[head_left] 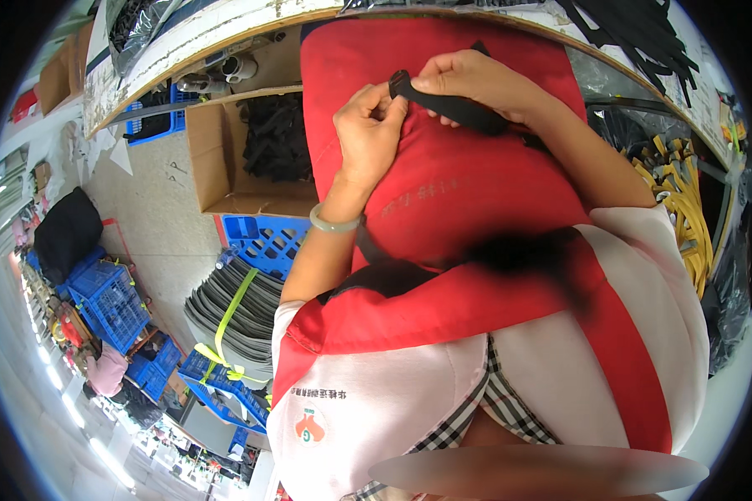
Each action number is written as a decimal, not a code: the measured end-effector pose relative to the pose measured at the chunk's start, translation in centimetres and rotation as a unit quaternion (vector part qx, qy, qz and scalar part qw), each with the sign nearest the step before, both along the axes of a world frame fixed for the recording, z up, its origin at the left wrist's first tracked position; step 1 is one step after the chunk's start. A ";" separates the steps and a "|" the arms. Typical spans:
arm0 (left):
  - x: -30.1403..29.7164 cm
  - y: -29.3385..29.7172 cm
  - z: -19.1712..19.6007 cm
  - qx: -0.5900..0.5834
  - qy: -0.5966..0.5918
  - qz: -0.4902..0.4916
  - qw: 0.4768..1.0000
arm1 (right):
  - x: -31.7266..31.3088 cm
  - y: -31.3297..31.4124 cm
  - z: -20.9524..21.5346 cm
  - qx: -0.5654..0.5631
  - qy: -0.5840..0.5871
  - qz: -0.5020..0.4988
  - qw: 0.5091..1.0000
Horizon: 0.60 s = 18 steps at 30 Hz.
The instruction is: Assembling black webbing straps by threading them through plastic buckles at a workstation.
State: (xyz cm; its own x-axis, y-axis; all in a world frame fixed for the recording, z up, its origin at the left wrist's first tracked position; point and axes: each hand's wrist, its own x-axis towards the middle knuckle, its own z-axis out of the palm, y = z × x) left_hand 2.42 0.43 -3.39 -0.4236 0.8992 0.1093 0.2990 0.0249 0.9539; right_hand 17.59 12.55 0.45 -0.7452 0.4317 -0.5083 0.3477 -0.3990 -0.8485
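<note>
A short, wide black strap [468, 113] is held up over my red apron [468, 188], its left end folded into a small loop. My left hand [366, 134] pinches that end between thumb and fingertips. From the right, my right hand [486, 83] grips the strap just beside the loop, thumb on top and fingers curled beneath. The strap's other end hangs toward my right wrist. A small dark tip shows above my right knuckles; whether it belongs to the same strap, I cannot tell.
A worktable edge [276, 29] curves across the front, with black straps [643, 37] at its right. On my left stand an open cardboard box [211, 159] of black pieces, a blue crate [267, 238] and a tied grey stack [226, 309]. Yellow straps [683, 204] hang at right.
</note>
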 end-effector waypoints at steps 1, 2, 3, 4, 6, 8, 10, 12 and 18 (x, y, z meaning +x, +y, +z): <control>0.0 0.1 0.1 0.010 0.011 -0.008 1.000 | 0.3 0.2 -0.1 -0.005 0.000 0.042 0.999; 0.0 0.1 0.2 0.019 0.022 -0.016 0.999 | 0.3 0.2 -0.2 -0.005 0.000 0.041 0.999; 0.0 0.2 0.2 0.019 0.022 -0.018 0.999 | 0.1 0.1 -0.5 -0.031 0.015 0.028 0.999; -0.1 0.2 0.1 0.020 0.010 -0.019 1.000 | 0.0 0.0 -0.8 -0.057 0.030 0.015 0.998; -0.1 0.2 -0.1 0.021 0.000 -0.019 1.000 | -0.2 -0.3 -1.1 -0.073 0.047 -0.001 0.996; 0.0 0.2 -0.4 -0.005 -0.153 -0.013 0.988 | -0.5 -0.4 -1.1 -0.091 0.063 -0.015 0.994; 0.0 0.1 -0.2 -0.009 -0.165 -0.014 0.986 | -0.6 -0.3 -0.9 -0.133 0.066 -0.044 0.988; 0.1 0.1 -0.1 -0.013 -0.178 -0.016 0.984 | -0.6 -0.4 -0.7 -0.151 0.060 -0.050 0.985; 0.1 0.0 -0.7 0.014 -0.158 -0.011 0.987 | -1.0 -0.7 -0.4 -0.190 0.052 -0.059 0.979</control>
